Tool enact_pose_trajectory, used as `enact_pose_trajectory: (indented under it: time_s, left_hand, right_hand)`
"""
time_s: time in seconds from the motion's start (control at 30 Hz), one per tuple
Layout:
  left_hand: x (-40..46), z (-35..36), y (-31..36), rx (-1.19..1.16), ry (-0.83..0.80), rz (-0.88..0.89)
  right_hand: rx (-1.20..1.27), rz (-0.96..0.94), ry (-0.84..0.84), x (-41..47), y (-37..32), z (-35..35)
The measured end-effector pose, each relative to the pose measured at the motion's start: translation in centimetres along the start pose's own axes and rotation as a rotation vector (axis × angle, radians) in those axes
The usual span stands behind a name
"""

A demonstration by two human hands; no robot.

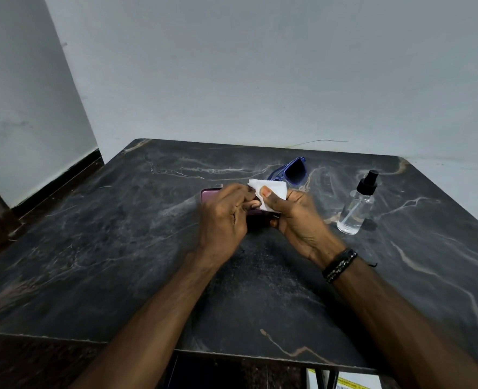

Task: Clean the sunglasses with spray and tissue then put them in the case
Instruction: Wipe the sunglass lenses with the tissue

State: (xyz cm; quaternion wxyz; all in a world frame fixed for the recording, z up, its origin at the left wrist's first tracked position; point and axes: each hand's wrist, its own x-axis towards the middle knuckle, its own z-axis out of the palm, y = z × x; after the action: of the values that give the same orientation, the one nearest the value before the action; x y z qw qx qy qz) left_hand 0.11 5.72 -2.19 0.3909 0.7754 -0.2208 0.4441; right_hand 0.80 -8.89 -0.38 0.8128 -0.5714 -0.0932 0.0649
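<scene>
Both hands are busy with the white tissue (268,196): the right hand (296,217) pinches it under the thumb, while the left hand (223,217) has its fingertips at the tissue's near edge, seemingly folding or spreading it. This reads as preparation — the wiping itself has not begun, judging by the blue sunglasses (291,172) lying on the dark marbled surface (120,234) just beyond the hands, touched by neither.

The purple case (208,195) lies partly hidden under the left hand; whether it is open or closed cannot be told. The clear spray bottle (357,204) with its black pump top stands upright to the right of the right hand, apart from it.

Next, one hand likely has to let go of the tissue to fetch the bottle or the sunglasses — both within easy reach. Little stands in the way; the upright bottle could be knocked by a careless reach past it.
</scene>
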Motion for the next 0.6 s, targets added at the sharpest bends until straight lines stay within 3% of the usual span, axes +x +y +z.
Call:
enact_pose_trajectory:
  time_s: [0.27,0.6]
  left_hand:
    - [0.06,-0.10,-0.21,0.008,-0.039,-0.022]
    - [0.03,-0.04,-0.17,-0.028,-0.017,-0.047]
  right_hand:
    - [0.140,0.018,-0.007,0.31,-0.70,-0.19]
    - [0.126,0.007,0.054,0.54,-0.68,-0.42]
